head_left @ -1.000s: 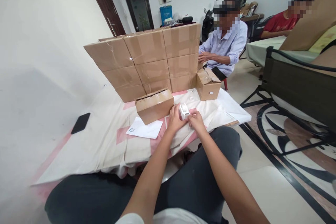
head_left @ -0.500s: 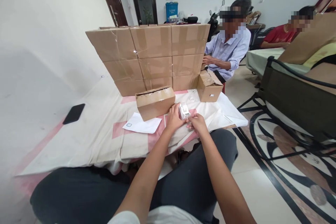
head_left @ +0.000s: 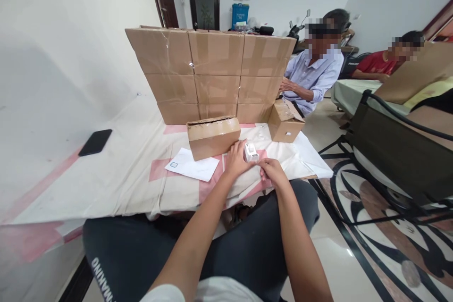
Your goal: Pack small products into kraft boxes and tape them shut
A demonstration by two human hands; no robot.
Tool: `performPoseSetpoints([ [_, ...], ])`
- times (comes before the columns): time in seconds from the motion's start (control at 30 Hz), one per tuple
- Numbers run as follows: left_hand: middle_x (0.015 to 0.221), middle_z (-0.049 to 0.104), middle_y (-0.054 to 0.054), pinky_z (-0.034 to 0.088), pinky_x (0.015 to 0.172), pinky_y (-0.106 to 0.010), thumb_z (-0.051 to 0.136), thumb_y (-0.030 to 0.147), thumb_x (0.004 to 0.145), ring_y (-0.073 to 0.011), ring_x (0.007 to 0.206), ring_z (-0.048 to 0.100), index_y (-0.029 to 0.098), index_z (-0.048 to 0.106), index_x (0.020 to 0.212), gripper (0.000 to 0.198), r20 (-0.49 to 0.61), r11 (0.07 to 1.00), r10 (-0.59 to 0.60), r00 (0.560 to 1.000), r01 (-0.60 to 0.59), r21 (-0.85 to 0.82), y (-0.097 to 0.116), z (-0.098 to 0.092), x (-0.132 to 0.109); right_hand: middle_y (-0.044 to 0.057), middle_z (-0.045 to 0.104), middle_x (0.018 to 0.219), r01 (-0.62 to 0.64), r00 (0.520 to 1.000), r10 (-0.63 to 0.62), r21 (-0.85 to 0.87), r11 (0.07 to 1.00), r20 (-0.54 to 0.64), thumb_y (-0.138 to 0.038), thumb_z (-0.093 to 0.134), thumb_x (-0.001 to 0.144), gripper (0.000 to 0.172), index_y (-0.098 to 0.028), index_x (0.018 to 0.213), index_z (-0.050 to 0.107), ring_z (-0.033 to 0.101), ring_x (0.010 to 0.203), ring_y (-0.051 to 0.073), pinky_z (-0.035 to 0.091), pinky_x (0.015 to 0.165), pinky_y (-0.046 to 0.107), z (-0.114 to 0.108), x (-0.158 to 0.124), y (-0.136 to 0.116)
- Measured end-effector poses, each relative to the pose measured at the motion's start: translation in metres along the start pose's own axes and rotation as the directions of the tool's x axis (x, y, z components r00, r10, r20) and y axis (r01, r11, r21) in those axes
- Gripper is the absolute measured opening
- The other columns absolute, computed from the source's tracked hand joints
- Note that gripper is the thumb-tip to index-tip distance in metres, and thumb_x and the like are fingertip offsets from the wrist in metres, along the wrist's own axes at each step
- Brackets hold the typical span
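A small white tape dispenser (head_left: 251, 152) with a roll in it stands on the cloth-covered table (head_left: 134, 184). My left hand (head_left: 238, 160) is closed round its left side, thumb at its front end. Just right of that front end, my right hand (head_left: 272, 171) has its fingertips pinched together; whatever lies between them is too small to make out. A cardboard box (head_left: 214, 138) with a slightly gaping top flap sits beyond my left hand. Left of my left hand, a white sheet of paper (head_left: 193, 165) with a small blue mark lies partly under that box.
Several taped cartons (head_left: 215, 75) form a wall at the table's back. Another small carton (head_left: 286, 122) is at the right edge, near a co-worker in a light shirt (head_left: 318, 75). A black phone (head_left: 95, 143) lies at left. A dark folding chair (head_left: 399, 146) stands right.
My right hand has drawn slightly right and down from the dispenser's front. My left hand keeps its hold. The whole view has shifted a little.
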State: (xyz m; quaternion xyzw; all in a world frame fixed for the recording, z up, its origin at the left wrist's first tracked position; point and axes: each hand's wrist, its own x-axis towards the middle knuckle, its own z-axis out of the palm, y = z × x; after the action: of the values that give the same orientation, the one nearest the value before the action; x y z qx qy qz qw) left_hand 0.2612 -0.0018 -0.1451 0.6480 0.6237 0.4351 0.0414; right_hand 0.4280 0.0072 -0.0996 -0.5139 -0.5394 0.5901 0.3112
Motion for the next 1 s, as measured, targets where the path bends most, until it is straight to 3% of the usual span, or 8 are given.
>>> performPoseSetpoints([
  [0.23,0.142,0.048,-0.01,0.041,0.108,-0.05,0.086,0.042,0.062,-0.0357,0.129,0.048,0.03,0.035,0.15,0.103,0.008,0.999,-0.013,1.0,0.013,-0.031,-0.001,0.001,0.001,-0.004,0.051,0.039,0.008,1.0,-0.008,-0.022,1.0,0.012,-0.034,0.067,0.073,0.024,-0.021,0.061,0.05,0.042,0.027,0.01,0.028,0.029,0.02,-0.008,-0.002,0.013],
  [0.53,0.143,0.046,-0.012,0.037,0.112,-0.05,0.079,0.034,0.066,-0.0358,0.133,0.045,0.027,0.034,0.15,0.096,0.025,0.999,-0.009,1.0,0.01,-0.053,0.001,0.001,-0.001,-0.003,0.052,0.04,-0.051,0.999,0.052,-0.125,0.991,0.006,-0.034,0.066,0.078,0.026,-0.021,0.062,0.049,0.044,0.028,0.009,0.03,0.027,0.017,-0.006,0.006,0.027],
  [0.73,0.147,0.047,-0.008,0.032,0.118,-0.045,0.069,0.026,0.076,-0.0297,0.139,0.04,0.029,0.042,0.145,0.075,0.108,0.99,0.099,0.989,-0.087,-0.114,-0.001,-0.003,0.0,-0.001,0.051,0.033,-0.078,0.996,0.086,-0.204,0.976,0.033,-0.03,0.064,0.079,0.026,-0.021,0.058,0.051,0.042,0.024,0.01,0.029,0.025,0.017,-0.003,0.011,0.025],
  [1.0,0.157,0.034,-0.014,0.027,0.121,-0.051,0.066,0.051,0.086,-0.0318,0.149,0.028,0.026,0.032,0.15,0.076,0.1,0.981,-0.01,0.995,0.029,-0.19,-0.003,0.008,0.002,-0.001,0.053,0.034,-0.072,0.995,0.086,-0.25,0.966,0.046,-0.028,0.063,0.081,0.03,-0.021,0.055,0.051,0.043,0.023,0.011,0.03,0.026,0.018,-0.002,0.011,0.024],
])
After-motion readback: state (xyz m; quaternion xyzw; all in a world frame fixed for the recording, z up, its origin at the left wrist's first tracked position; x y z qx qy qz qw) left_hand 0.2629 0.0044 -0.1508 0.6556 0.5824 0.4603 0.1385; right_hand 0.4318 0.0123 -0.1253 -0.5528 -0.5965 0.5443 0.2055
